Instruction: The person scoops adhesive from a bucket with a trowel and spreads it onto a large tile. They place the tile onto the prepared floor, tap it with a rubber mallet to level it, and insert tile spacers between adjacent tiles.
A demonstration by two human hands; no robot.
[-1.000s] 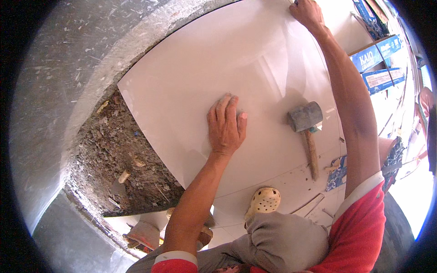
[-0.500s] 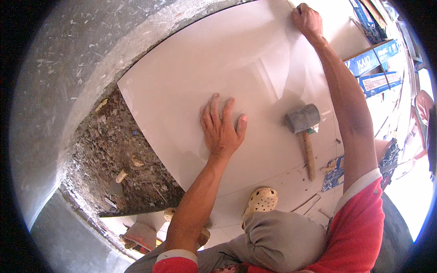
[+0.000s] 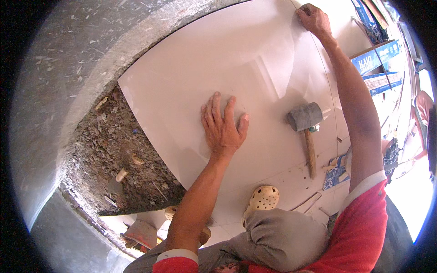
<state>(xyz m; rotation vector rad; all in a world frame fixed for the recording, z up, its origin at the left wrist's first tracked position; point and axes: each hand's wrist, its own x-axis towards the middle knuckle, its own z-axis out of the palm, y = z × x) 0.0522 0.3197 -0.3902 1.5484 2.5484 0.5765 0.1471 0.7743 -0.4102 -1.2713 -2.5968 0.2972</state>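
A large glossy white floor tile (image 3: 191,77) lies flat in front of me. My left hand (image 3: 223,125) presses palm down on its middle, fingers spread. At the end of a stretched arm, my right hand (image 3: 314,18) has its fingers curled over the tile's far right corner. A rubber mallet (image 3: 306,125) with a grey head and wooden handle rests on the tile between my arms, touching neither hand.
Rough grey mortar bed (image 3: 114,164) shows uncovered left of the tile, against a concrete wall (image 3: 54,68). My foot in a cream perforated clog (image 3: 261,200) stands on laid tiles. Blue cardboard boxes (image 3: 378,59) sit far right. A trowel (image 3: 141,232) lies near the bottom.
My left hand has slid slightly toward me and opened its fingers wider on the tile. The right hand has stayed at the far corner. The mallet has not moved.
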